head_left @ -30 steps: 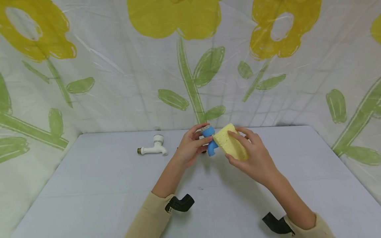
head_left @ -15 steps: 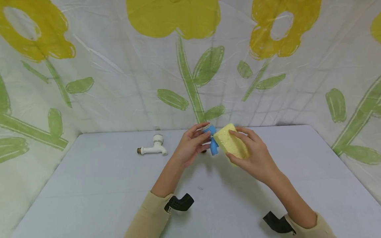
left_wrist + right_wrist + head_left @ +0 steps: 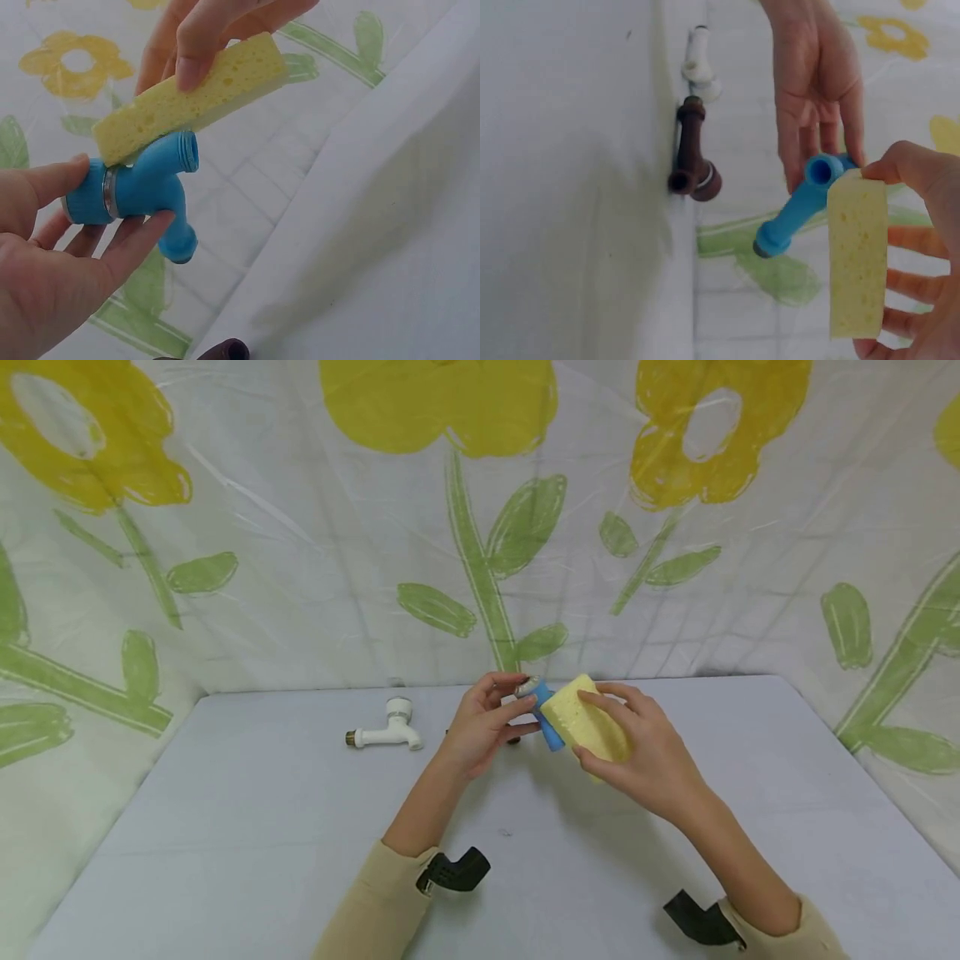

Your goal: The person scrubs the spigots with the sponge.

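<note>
My left hand [image 3: 483,727] grips a blue plastic faucet [image 3: 154,184] by its knob end, above the table. A metal ring circles the faucet below the knob, and its spout and threaded inlet stick out past the fingers. On the right, my right hand [image 3: 651,756] pinches a thick yellow sponge [image 3: 585,722] between thumb and fingers. In the left wrist view one end of the sponge lies along the faucet's body near the ring. The right wrist view shows the sponge [image 3: 857,259] overlapping part of the faucet.
A white faucet [image 3: 388,733] with a brass end lies on the table left of my hands. Behind my left hand lies a dark brown faucet [image 3: 691,154], mostly hidden in the head view. A flower-printed sheet [image 3: 315,568] rises behind the table's back edge.
The blue faucet has turned in my left hand, its lower end swinging to the right and its top tilting. The sponge has shifted slightly right and down with my right hand.
</note>
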A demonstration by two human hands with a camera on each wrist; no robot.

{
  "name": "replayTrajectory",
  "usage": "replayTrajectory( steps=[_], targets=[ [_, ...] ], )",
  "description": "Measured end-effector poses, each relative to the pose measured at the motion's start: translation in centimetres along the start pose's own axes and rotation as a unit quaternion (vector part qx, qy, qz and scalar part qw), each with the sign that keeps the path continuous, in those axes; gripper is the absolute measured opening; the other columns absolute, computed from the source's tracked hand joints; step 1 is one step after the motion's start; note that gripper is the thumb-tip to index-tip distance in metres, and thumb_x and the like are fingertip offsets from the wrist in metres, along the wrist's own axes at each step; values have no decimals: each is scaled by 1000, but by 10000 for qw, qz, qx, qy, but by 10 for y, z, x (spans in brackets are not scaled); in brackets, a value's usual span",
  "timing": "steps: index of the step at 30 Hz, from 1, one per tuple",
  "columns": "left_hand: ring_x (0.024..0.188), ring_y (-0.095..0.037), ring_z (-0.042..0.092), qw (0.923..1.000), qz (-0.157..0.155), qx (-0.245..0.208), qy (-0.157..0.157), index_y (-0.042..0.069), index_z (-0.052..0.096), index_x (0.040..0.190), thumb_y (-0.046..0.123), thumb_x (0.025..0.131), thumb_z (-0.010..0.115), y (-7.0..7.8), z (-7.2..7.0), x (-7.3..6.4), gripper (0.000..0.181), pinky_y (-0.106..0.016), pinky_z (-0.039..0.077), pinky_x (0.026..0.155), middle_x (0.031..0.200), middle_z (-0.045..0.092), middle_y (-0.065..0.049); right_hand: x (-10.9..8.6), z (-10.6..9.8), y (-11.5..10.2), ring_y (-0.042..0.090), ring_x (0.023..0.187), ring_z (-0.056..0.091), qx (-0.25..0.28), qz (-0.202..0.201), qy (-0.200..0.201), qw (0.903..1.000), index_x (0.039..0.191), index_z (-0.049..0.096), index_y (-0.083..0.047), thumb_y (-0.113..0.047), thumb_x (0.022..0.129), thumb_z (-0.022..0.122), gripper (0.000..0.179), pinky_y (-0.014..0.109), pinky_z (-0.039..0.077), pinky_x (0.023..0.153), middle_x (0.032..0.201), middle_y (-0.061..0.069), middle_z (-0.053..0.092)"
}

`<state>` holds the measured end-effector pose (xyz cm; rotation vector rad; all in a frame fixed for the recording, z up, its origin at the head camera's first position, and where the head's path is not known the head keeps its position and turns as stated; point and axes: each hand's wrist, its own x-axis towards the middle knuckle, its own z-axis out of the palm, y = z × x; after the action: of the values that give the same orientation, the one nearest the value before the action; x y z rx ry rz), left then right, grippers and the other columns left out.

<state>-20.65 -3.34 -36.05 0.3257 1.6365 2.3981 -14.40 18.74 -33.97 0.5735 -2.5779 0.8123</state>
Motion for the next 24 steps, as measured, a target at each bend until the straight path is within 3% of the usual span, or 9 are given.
replayTrajectory(
  steps=[6, 14, 20, 24],
  targets=[
    [94, -14, 66, 9993, 126, 181, 286, -1, 58, 122, -11, 98, 66, -2, 2, 1, 27, -46, 64, 90, 114, 60, -6, -2, -1, -7, 36, 112, 60, 30, 8, -157, 9999, 136, 71, -8, -17, 82, 89, 57, 46, 60, 78, 138, 16, 60],
    [91, -14, 64, 9984, 75, 245, 514, 0, 58, 116, -12, 93, 71, 0, 6, 1, 29, -34, 64, 87, 113, 61, -7, -5, -1, -9, 32, 104, 60, -229, 13, -27, 9997, 134, 72, -9, -18, 80, 89, 57, 42, 58, 72, 136, 15, 61],
    [89, -13, 62, 9968, 68, 473, 641, -2, 59, 121, -9, 93, 73, -1, 7, 1, 32, -30, 64, 83, 111, 61, -9, -5, 3, -10, 27, 97, 55, -487, -423, 17, 9979, 133, 72, -10, -22, 80, 89, 57, 36, 56, 65, 137, 16, 60],
    [88, -14, 63, 9967, 119, 505, 622, -2, 58, 117, -8, 94, 73, -1, 9, -1, 27, -32, 65, 84, 111, 59, -10, -5, 1, -10, 28, 96, 56, -585, -445, 165, 9972, 132, 73, -12, -20, 78, 89, 57, 37, 55, 64, 135, 15, 62]
  ],
)
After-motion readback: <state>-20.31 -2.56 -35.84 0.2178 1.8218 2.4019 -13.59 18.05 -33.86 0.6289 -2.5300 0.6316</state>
